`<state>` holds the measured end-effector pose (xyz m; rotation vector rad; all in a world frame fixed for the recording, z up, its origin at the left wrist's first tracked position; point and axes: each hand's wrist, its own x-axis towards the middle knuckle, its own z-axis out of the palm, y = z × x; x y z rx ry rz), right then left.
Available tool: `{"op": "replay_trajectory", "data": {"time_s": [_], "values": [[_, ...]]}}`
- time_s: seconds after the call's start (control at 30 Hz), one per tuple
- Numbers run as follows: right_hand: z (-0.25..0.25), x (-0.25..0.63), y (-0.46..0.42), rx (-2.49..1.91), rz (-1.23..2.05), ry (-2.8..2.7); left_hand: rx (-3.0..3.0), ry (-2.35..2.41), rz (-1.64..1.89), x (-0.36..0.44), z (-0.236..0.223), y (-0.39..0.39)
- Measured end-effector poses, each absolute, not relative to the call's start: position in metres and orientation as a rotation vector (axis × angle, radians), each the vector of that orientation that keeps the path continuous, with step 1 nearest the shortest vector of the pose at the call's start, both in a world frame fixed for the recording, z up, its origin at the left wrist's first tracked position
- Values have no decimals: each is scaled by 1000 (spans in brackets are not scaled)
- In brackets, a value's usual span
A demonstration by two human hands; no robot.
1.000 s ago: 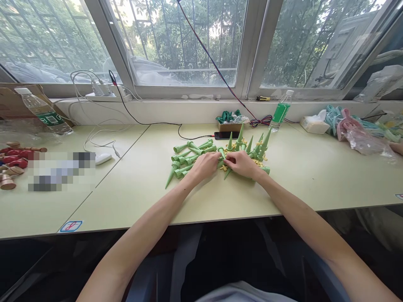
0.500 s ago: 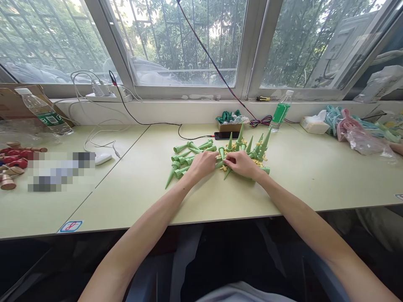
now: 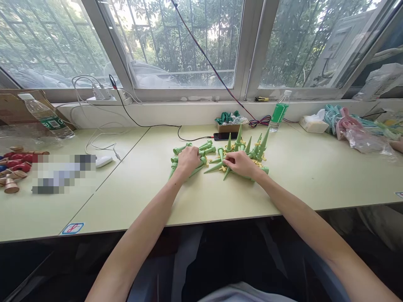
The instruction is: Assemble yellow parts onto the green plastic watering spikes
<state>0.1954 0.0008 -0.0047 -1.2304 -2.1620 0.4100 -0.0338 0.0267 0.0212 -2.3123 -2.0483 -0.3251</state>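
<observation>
A heap of green plastic cone spikes (image 3: 206, 147) lies at the middle of the pale green table (image 3: 141, 188), some flat, some standing point up (image 3: 262, 144). Small yellow parts (image 3: 224, 168) are scattered among them. My left hand (image 3: 188, 160) rests on the flat-lying spikes at the left of the heap, fingers curled over them. My right hand (image 3: 241, 163) is closed in a pinch at the base of one green spike (image 3: 214, 167) that lies pointing left.
A black phone (image 3: 225, 136) on a cable lies behind the heap, with a small box of green items (image 3: 229, 119). A green bottle (image 3: 278, 112) stands at the back right, tissues (image 3: 313, 123) and bagged plastic items (image 3: 362, 136) further right. A clear bottle (image 3: 47, 117) and wooden toys (image 3: 15, 163) lie left.
My left hand has moved left from the middle of the heap onto the flat-lying spikes. My right hand has stayed in place. The view has shifted slightly.
</observation>
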Motion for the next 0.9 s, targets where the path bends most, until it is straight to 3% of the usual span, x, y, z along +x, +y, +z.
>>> {"op": "replay_trajectory", "data": {"time_s": [0.27,0.57,0.9], "values": [[-5,195,1,-1224,398,-2158,-2344,-2064,-303,-35,19,29],[-5,194,1,-1222,382,-2159,-2426,-1983,-621,-40,5,40],[-7,195,2,-1219,351,-2151,-2530,-2198,-876,-47,24,39]]}}
